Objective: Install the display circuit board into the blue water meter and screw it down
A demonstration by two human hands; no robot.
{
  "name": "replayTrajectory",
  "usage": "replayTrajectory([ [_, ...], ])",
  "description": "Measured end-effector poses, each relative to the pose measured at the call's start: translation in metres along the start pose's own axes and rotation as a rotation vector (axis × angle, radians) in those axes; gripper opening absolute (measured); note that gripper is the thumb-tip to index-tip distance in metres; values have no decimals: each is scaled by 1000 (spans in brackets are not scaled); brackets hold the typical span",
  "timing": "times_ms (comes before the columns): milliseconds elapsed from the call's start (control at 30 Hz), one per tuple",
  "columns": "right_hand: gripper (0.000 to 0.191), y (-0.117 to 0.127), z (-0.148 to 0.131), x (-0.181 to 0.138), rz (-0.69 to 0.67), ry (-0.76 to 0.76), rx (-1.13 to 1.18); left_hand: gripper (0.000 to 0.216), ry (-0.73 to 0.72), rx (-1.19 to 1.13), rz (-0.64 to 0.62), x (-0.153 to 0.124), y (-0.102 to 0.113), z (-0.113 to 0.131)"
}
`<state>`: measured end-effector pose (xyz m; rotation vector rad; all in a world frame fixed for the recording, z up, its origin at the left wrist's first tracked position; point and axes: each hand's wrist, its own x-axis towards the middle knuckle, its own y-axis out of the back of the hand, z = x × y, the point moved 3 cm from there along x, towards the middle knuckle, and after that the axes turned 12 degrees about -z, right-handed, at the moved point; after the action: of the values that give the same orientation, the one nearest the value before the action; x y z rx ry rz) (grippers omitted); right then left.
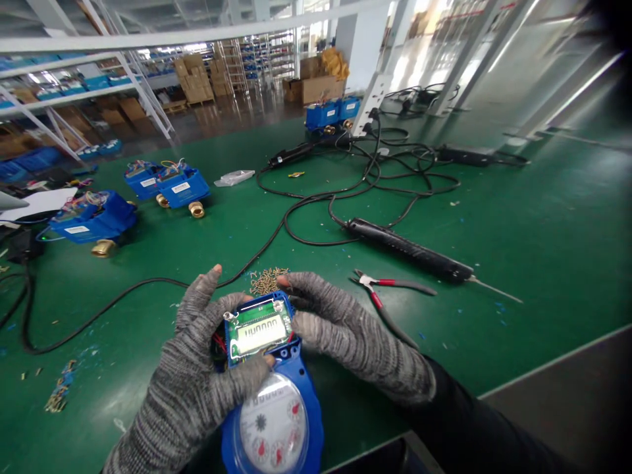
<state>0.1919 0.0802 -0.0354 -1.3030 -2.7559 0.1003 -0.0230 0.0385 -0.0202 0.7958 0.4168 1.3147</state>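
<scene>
A blue water meter (315,421) with a round dial face lies at the front of the bench. At its far end sits a green circuit board (241,322) with a lit digital display. My left hand (192,355), in a grey knitted fingerless glove, grips the meter's left side, thumb across the edge between dial and board. On the right of the board housing, my right hand (336,322), gloved alike, has its fingers curled against the side. Some red wire shows beside the board. Just beyond the housing is a pile of small brass screws (269,280).
Red-handled cutters (378,282) and a black electric screwdriver (409,249) with a long bit lie to the right. Black cables (306,204) loop across the green bench. Other blue meters (182,187) with brass fittings stand at left and back. More screws (58,398) lie front left.
</scene>
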Motion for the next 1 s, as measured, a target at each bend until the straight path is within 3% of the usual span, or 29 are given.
replayTrajectory([
  [133, 68, -15, 10, 9, -25, -43, 6, 50, 33, -112, -40, 1, -4, 2],
  [300, 70, -26, 16, 17, -70, -83, 210, 52, 128, -305, -74, -1, -6, 1],
  [400, 70, -26, 12, 17, -76, -80, 178, 75, 164, -333, -183, -9, 3, -2],
  [500, 68, -25, 11, 15, -107, -114, 185, 98, 61, -198, -146, -24, 19, 0],
  [633, 68, -25, 14, 13, -120, -131, 202, 76, -148, -80, 141, -42, 31, 14],
  [800, 58, -25, 11, 15, -103, -100, 150, 61, -318, 238, 46, -35, 16, 28],
  [1000, 55, -29, 7, 17, -93, -87, 114, 48, -413, 343, 117, -29, 11, 32],
])
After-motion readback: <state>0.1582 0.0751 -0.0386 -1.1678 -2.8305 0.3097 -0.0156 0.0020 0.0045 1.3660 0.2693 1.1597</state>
